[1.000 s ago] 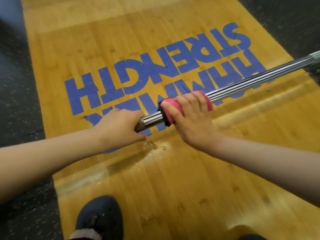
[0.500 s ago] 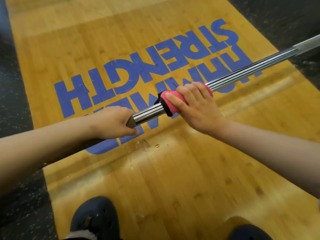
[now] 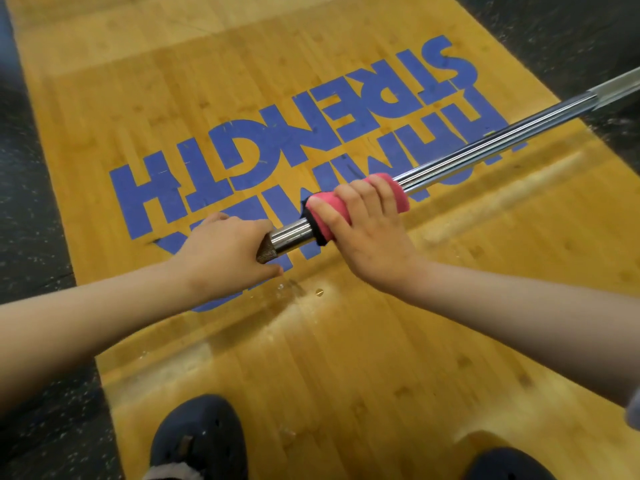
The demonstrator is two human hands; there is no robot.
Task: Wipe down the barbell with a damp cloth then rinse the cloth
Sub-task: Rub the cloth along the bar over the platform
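hiding barbell (image 3: 485,140) shaft beneath cloth (image 3: 391,192) and left hand (image 3: 225,251) | burying part of cloth under right hand (image 3: 367,237) | losing barbell's far end past right edge | cropping left shoe (image 3: 201,441) and right shoe (image 3: 509,465) at bottom edge | partly masking lettering (image 3: 277,140)

Glossy chrome barbell (image 3: 464,150); pink cloth (image 3: 360,209); varnished wood platform (image 3: 346,358).

A yellow wooden platform (image 3: 346,358) carries large blue lettering (image 3: 277,140), seen upside down. Black speckled rubber flooring (image 3: 31,209) flanks it on both sides. Two dark shoes (image 3: 199,441) stand at its near edge.
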